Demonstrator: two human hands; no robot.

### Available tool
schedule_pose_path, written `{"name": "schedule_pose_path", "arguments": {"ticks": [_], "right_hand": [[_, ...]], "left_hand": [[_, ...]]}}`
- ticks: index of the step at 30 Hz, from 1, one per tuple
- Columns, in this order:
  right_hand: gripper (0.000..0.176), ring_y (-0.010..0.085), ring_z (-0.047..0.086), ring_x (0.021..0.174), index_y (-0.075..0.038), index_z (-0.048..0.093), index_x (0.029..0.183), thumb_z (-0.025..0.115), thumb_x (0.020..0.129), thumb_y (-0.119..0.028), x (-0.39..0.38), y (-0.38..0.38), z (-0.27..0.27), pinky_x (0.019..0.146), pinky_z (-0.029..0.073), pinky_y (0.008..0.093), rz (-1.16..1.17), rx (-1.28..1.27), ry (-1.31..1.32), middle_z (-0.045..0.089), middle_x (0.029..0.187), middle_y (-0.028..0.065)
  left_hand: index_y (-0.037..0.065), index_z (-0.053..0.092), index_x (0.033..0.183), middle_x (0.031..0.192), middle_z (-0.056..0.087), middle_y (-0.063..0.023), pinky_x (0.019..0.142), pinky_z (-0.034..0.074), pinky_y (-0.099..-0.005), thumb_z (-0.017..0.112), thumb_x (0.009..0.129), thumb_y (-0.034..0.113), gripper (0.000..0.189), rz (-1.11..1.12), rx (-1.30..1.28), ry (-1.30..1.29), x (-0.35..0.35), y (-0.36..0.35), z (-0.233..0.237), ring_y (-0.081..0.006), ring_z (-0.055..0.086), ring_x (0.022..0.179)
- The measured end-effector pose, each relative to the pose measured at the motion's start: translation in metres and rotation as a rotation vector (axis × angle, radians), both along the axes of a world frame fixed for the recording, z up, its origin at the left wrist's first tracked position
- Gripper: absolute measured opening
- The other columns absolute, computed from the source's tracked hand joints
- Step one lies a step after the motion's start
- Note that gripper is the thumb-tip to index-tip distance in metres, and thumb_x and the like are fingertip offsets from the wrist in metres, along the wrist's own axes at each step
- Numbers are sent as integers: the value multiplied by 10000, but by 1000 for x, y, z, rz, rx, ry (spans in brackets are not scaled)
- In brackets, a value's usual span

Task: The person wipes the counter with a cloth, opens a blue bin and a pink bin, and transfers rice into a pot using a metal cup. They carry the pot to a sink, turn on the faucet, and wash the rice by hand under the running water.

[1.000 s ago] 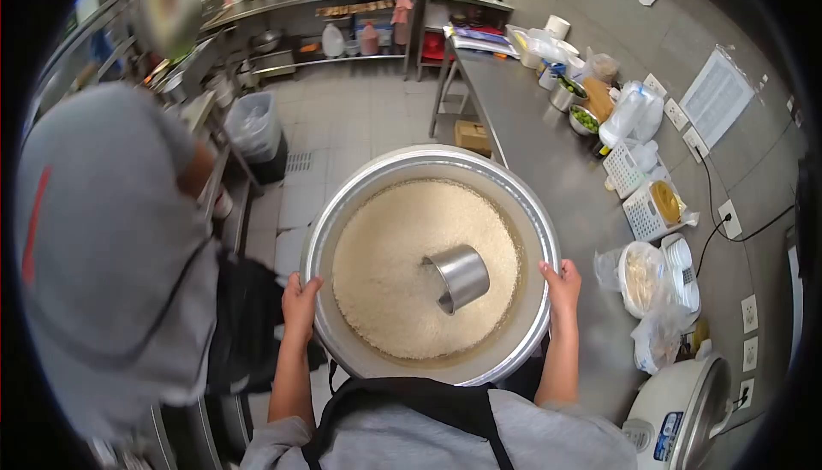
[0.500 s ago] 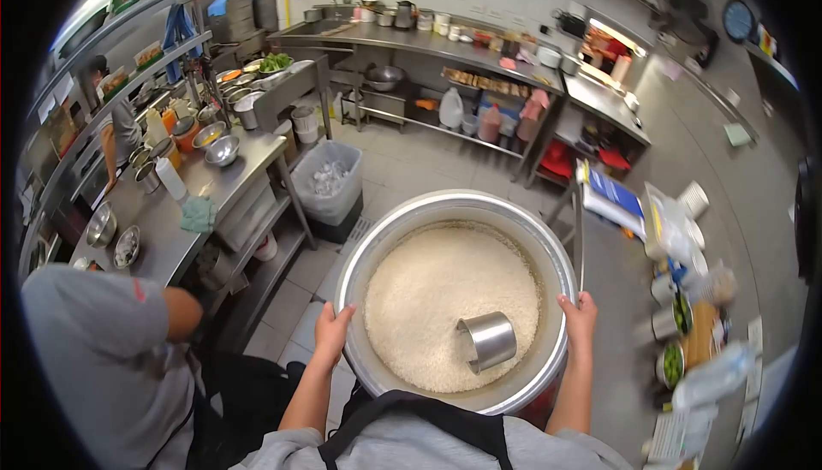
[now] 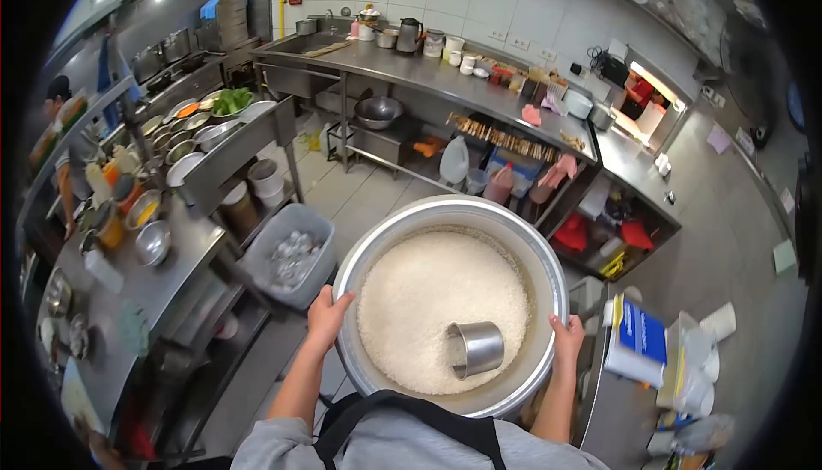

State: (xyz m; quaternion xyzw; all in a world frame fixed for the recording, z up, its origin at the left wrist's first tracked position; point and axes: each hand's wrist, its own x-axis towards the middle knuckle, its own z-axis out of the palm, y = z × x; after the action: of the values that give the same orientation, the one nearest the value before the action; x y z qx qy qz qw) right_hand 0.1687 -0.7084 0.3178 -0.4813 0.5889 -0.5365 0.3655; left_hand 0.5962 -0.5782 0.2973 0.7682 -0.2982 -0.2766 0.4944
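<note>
A big metal pot (image 3: pixel 353 359) of uncooked white rice (image 3: pixel 428 299) is held in front of my body. On the rice, toward the near right, a steel measuring cup (image 3: pixel 476 350) lies on its side. My left hand (image 3: pixel 325 318) is closed on the pot's left side, thumb at the rim. At the right side, my right hand (image 3: pixel 566 338) grips it the same way. The fingers beneath are partly hidden, and so are any handles.
A bin with a clear liner (image 3: pixel 291 256) stands ahead on the left. Steel counters (image 3: pixel 184 260) run along the left; another counter (image 3: pixel 385 57) crosses the back. At right, a blue-and-white book (image 3: pixel 640 337) lies on a worktop. Part of a person shows at far left.
My view has moved forward and turned left, with the pot still in both hands. The person beside me at left has mostly passed out of view.
</note>
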Motion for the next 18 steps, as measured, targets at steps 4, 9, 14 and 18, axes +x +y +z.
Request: {"name": "schedule_pose_path", "arguments": {"ticks": [4, 9, 14, 18], "right_hand": [[168, 73, 480, 627, -25, 535, 766, 684, 735, -97, 26, -151, 0, 590, 394, 231, 40, -34, 110, 563, 704, 15], [175, 87, 475, 618, -12, 540, 758, 682, 735, -112, 107, -327, 17, 585, 398, 240, 246, -116, 297, 563, 702, 19], [154, 72, 486, 635, -10, 563, 812, 673, 734, -84, 244, -472, 35, 598, 388, 217, 466, -58, 174, 567, 716, 18], [165, 73, 488, 643, -10, 560, 809, 681, 726, -84, 348, -580, 31, 603, 387, 215, 541, -97, 177, 574, 723, 16]], "left_hand": [[-10, 512, 851, 834, 595, -184, 699, 426, -357, 618, 753, 308, 349, 89, -23, 92, 16, -124, -14, -244, 572, 767], [-9, 531, 914, 848, 596, -177, 690, 432, -345, 610, 765, 268, 325, 269, -76, 166, 64, -219, -35, -224, 561, 750], [-2, 547, 908, 855, 608, -136, 690, 436, -334, 597, 779, 253, 290, 462, -175, 199, 125, -295, -45, -199, 566, 764], [-1, 543, 901, 843, 605, -155, 693, 438, -340, 601, 773, 268, 304, 550, -51, 120, 209, -373, -37, -209, 571, 755]]}}
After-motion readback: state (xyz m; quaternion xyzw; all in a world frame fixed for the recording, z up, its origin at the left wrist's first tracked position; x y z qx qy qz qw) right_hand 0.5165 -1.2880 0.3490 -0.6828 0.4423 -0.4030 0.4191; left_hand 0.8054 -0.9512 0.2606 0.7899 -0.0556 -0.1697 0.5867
